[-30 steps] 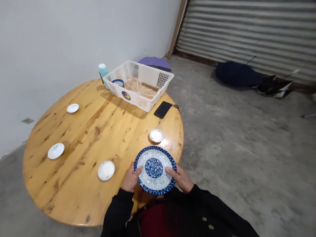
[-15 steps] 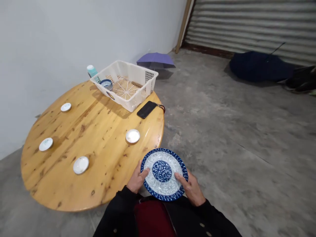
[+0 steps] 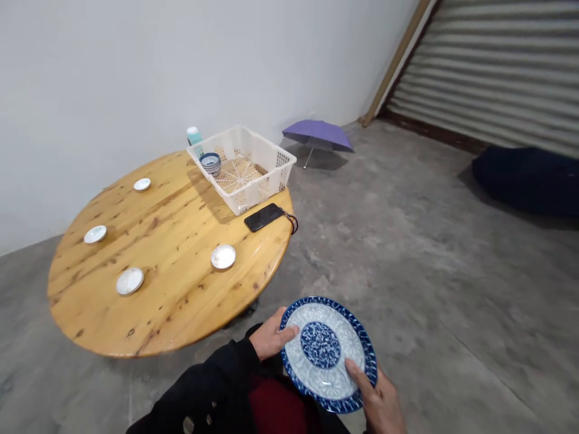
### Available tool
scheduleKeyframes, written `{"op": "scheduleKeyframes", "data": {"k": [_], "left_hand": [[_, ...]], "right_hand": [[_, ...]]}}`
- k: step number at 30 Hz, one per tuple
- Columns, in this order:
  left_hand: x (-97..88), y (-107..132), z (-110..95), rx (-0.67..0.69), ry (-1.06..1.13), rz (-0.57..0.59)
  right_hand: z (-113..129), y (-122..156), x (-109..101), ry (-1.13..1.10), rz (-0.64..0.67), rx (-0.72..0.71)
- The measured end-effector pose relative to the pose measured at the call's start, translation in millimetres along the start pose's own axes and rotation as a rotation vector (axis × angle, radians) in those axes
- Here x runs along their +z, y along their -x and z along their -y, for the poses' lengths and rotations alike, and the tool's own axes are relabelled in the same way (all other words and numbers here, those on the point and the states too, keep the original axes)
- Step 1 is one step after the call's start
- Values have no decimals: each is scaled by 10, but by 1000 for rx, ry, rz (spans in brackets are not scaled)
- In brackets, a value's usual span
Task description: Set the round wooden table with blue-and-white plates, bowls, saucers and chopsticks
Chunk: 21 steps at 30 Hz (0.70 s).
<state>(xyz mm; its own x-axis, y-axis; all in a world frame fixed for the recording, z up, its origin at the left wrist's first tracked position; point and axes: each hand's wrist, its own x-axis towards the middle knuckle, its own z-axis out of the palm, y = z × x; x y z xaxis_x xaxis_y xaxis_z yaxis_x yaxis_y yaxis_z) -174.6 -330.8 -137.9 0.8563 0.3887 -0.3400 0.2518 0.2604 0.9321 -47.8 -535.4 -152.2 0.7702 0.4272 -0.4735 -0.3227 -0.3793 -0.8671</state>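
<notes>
A blue-and-white patterned plate (image 3: 328,349) is held in front of my body, its face tilted up toward me. My left hand (image 3: 272,335) grips its left rim, thumb on top and fingers underneath, out of sight. On the lower right side, my right hand (image 3: 380,395) is closed on the rim the same way. Whether more plates lie under the top one, I cannot tell. To the left, several small white dishes lie spread over a round wooden table (image 3: 176,301); the nearest to my hands is a white dish (image 3: 223,257).
A white plastic basket (image 3: 271,184) on the table's far side holds stacked bowls (image 3: 210,163). Beside it are a black phone (image 3: 263,217) and a teal bottle (image 3: 194,136). A purple umbrella (image 3: 319,134) and a dark umbrella (image 3: 525,181) lie open on the concrete floor.
The view has swung, with the table sitting farther left. Both hands and the plate have shifted right and down in view, away from the table edge. The grip is unchanged.
</notes>
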Motion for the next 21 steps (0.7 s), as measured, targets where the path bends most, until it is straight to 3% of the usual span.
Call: {"op": "scheduleKeyframes", "data": {"k": [4,7,13,16,21], "left_hand": [[-53,-267,-68,-1,-119,-40],[-135,-512,-221,-27,-196,-56],[-429,-962,-860,-64,-263,-141],[-634,-1148,-1199,3,-234,-179],[-967,-1446,-1608,148,-172,-303]], "right_hand": [[202,-336,-14,-16,57,84],[474,-676,2,20,76,69],[1283,-1451,203,95,209,0],[1715,-1792,384,118,300,-30],[2364,-2250,741,136,340,-115]]}}
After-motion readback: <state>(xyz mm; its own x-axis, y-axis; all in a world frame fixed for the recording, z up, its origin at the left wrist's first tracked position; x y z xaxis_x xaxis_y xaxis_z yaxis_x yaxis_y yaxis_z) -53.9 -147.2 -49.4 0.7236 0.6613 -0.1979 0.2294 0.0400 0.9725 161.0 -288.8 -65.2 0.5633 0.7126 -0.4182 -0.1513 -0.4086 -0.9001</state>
